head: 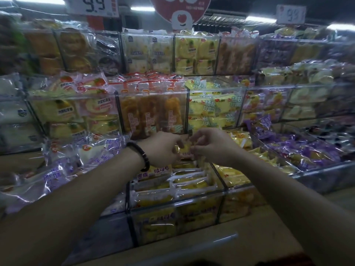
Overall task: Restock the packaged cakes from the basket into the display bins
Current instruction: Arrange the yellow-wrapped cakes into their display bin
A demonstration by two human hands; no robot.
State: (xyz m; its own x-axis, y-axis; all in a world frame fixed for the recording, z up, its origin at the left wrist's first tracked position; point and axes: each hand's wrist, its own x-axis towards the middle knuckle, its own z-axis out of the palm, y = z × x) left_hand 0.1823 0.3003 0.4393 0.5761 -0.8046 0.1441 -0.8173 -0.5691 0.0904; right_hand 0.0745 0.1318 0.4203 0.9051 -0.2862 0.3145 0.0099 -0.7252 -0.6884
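Note:
Both my hands meet above a clear display bin (pixel 178 203) in the bottom tier, which is filled with yellow packaged cakes. My left hand (pixel 163 148), with a dark bead bracelet on its wrist, and my right hand (pixel 211 145) pinch the two sides of one yellow packaged cake (pixel 185 149) held upright over the back of that bin. Most of the packet is hidden by my fingers. The basket is not in view.
Three tiers of clear bins hold wrapped cakes: purple packets (pixel 307 150) to the right, purple-and-white packets (pixel 63 162) to the left, orange pastries (pixel 151 114) straight ahead. Price signs (pixel 92 5) hang overhead. A beige counter ledge (pixel 230 244) runs along the front.

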